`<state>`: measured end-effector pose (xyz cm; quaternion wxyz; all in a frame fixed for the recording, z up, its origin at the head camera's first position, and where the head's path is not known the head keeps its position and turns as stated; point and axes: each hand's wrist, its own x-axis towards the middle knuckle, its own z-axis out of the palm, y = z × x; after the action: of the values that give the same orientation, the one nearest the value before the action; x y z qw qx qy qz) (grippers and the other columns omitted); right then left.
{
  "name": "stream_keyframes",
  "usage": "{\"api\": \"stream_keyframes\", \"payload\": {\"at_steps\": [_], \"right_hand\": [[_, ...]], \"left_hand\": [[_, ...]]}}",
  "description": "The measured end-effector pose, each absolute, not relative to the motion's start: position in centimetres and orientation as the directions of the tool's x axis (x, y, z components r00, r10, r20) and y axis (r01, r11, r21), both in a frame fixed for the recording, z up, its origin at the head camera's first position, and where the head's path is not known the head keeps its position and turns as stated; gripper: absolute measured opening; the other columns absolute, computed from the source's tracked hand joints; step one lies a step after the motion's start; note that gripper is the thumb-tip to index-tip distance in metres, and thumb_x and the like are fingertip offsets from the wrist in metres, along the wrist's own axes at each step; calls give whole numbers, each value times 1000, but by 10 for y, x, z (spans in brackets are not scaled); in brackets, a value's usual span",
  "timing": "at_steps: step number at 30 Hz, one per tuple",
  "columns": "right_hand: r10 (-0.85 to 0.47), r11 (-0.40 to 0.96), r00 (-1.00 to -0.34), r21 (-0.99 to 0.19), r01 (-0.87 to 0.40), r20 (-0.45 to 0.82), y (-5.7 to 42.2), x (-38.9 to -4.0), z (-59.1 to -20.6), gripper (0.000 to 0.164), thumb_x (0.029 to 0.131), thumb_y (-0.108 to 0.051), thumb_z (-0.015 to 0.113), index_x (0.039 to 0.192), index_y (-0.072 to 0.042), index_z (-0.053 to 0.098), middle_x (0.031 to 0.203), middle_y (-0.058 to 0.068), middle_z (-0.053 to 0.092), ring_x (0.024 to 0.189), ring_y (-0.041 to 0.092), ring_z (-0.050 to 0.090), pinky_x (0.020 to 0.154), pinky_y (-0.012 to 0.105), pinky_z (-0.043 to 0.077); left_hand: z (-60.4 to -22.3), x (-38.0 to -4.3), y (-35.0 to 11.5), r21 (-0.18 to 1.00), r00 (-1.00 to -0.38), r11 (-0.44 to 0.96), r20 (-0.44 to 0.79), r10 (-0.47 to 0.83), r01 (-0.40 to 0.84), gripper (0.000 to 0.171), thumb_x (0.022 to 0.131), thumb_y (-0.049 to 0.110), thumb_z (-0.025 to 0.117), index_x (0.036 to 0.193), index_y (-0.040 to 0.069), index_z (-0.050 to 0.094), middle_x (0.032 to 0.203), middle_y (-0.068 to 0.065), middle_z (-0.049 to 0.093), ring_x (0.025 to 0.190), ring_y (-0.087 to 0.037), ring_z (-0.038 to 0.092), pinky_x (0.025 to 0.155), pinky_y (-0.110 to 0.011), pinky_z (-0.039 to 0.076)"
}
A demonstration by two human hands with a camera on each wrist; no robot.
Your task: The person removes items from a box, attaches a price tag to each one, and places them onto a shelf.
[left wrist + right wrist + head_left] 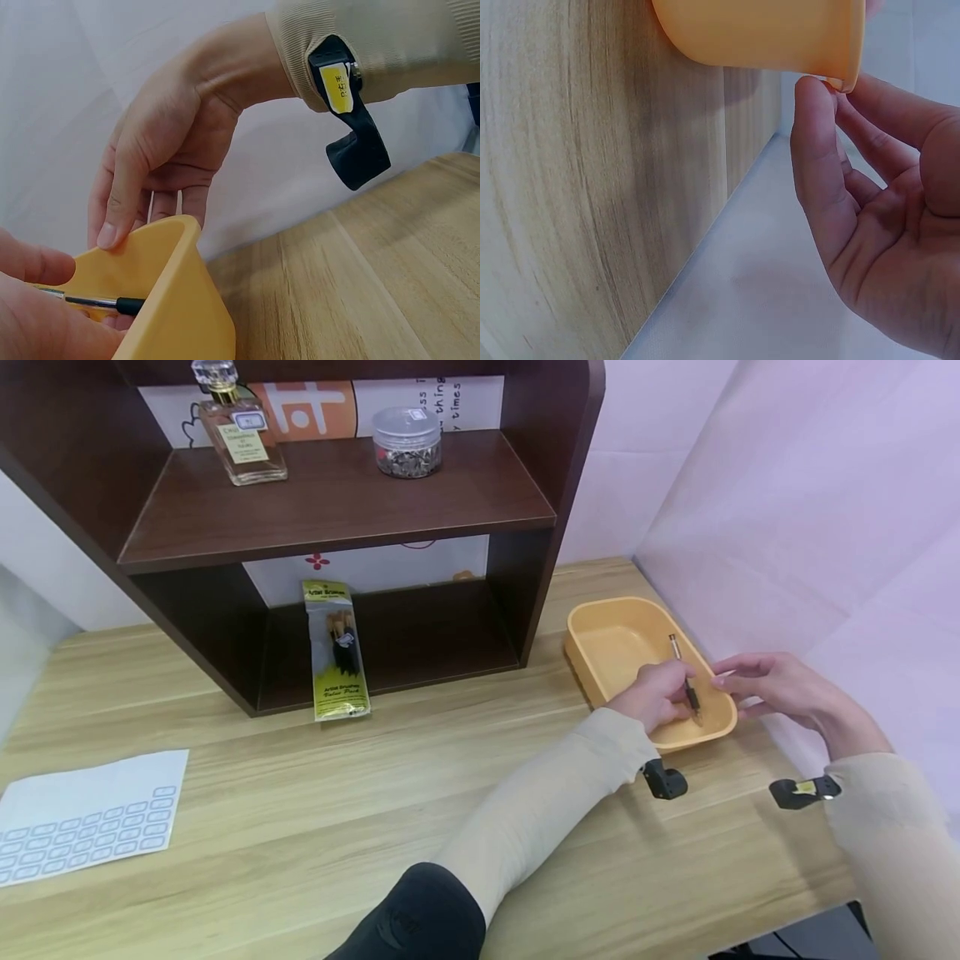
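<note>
At the right of the head view, a yellow plastic bin [613,670] stands on the table by the wall. My left hand [654,695] reaches into it and holds a slim pen [691,695] with a dark grip and a shiny barrel. The left wrist view has the pen [129,305] between that hand's thumb and fingers, low in the bin. My right hand [787,693] pinches the bin's right rim, thumb and fingers on either side of the wall. The rim [847,75] also shows in that pinch in the right wrist view.
A dark wooden shelf [337,502] stands at the back, bearing a perfume bottle [246,439], a clear jar [407,443] of small metal pieces and a brush pack [337,652]. A label sheet [97,818] lies at left. A pale wall [825,510] rises close behind the bin.
</note>
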<state>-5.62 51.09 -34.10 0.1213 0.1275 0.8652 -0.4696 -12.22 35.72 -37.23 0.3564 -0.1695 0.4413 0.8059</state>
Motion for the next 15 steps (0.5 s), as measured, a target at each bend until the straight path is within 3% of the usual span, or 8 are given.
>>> {"api": "stream_keyframes", "payload": {"at_steps": [8, 12, 15], "right_hand": [[106, 526, -937, -781, 338, -333, 511, -56, -342, 46, 98, -19, 67, 134, 6, 55, 103, -6, 72, 92, 12, 67, 77, 38, 60], [107, 527, -935, -778, 341, -337, 511, -56, -342, 50, 99, -19, 67, 137, 8, 51, 104, -5, 72, 92, 13, 68, 77, 38, 60], [109, 522, -935, -781, 344, -339, 511, -56, -343, 49, 99, -19, 67, 136, 8, 52, 103, -5, 72, 92, 13, 68, 77, 38, 60]], "left_hand": [[-372, -119, 361, 648, -723, -321, -604, 335, -690, 17, 80, -21, 53, 83, -5, 61, 78, -14, 55, 78, -29, 60, 86, -59, 55], [-372, -119, 361, 683, -738, -282, -609, 291, -674, 20, 81, -22, 57, 86, -4, 63, 76, -15, 58, 76, -31, 64, 79, -56, 58], [-373, -118, 361, 686, -748, -298, -597, 289, -663, 23, 77, -25, 54, 78, -2, 59, 67, -12, 55, 65, -28, 61, 78, -54, 59]]}}
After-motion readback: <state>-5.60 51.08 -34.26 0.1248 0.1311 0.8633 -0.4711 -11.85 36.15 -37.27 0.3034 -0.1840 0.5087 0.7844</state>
